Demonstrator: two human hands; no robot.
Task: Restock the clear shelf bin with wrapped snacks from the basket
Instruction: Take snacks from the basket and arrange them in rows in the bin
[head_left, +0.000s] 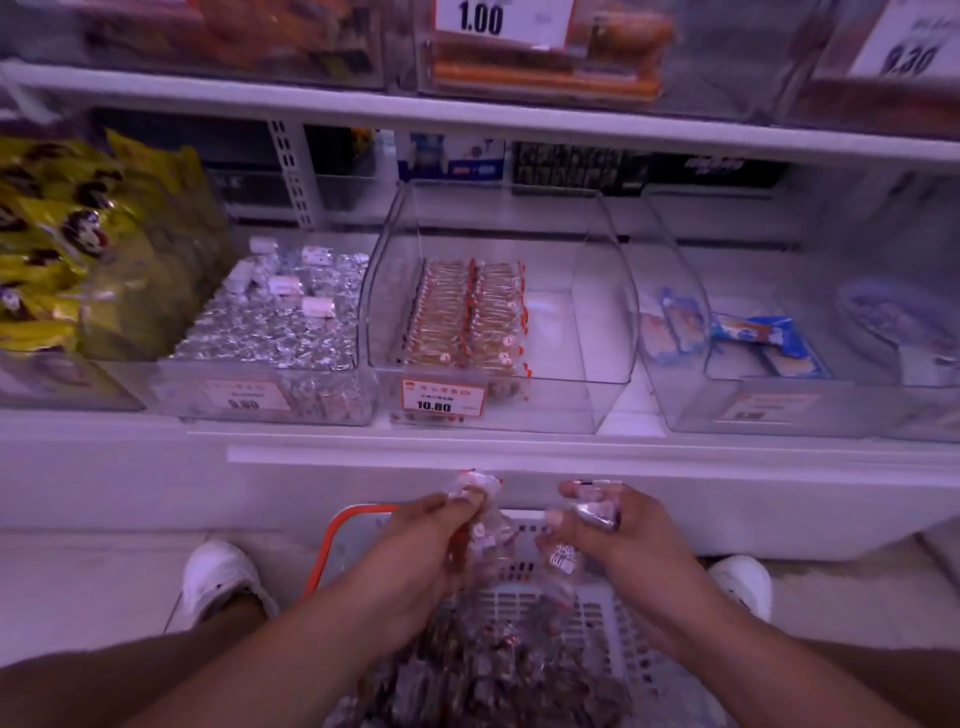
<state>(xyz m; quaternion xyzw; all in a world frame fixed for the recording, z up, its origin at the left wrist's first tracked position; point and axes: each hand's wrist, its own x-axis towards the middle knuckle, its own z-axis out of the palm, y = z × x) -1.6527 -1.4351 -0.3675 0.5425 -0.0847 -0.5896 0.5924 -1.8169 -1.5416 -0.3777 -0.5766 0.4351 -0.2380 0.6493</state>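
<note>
A white slotted basket (597, 618) with an orange handle stands on the floor between my feet, full of clear-wrapped snacks (498, 670). Over it, my left hand (415, 545) is closed on a bunch of wrapped snacks (475, 488) that stick up past my fingers. Beside it, my right hand (618, 540) grips more wrapped snacks (597, 512). On the shelf above stands the clear shelf bin (602, 291) with a 10.80 price tag. Two neat rows of wrapped snacks (467, 317) fill its left side; its right side is bare.
A bin of silver-foil sweets (280, 322) sits left of the clear bin, with yellow bags (78, 249) beyond it. To the right is a bin with blue-wrapped packs (753, 332). The white shelf ledge (467, 441) juts out above the basket. More bins sit on the upper shelf.
</note>
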